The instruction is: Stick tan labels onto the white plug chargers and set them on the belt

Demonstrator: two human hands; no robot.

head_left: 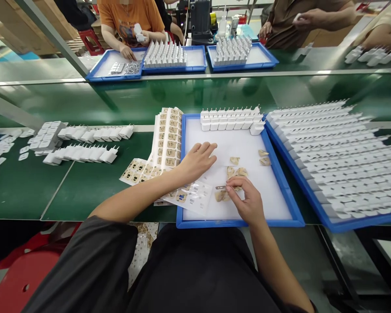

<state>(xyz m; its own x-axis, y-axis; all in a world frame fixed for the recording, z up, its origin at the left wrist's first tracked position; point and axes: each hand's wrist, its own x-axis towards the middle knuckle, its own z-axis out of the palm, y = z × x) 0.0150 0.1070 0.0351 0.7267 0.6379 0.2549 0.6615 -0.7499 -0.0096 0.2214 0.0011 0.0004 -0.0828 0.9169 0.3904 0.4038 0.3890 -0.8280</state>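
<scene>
1. Metal-looking and thin, a strip [220, 188] is pinched between the thumb and fingertips of the right hand [247, 202].
2. Its long axis is set roughly left to right, with the free end pointed leftward; from the left hand [199, 161] it is placed nearer the body and a little to the right. By the right hand it is touched; from the left it is kept apart.
3. The left hand is held palm down, its fingers loosely extended. Nothing is seen gripped; whether anything is covered by the palm cannot be told.
4. Both hands are held over a blue-rimmed tray [211, 223]. Tan scraps [223, 195] are scattered about the right fingertips, and adapters [228, 119] are ranked beyond the left hand.
5. To the left of the left hand, sticker sheets [169, 134] are spread; a loose sheet [198, 200] is laid over the tray's near-left edge.
6. To the right of the right hand, a second tray [361, 222] is filled with rows of plugs [345, 161].
7. Well beyond both hands, metal bits [133, 67] are held in a far tray [114, 78].
</scene>
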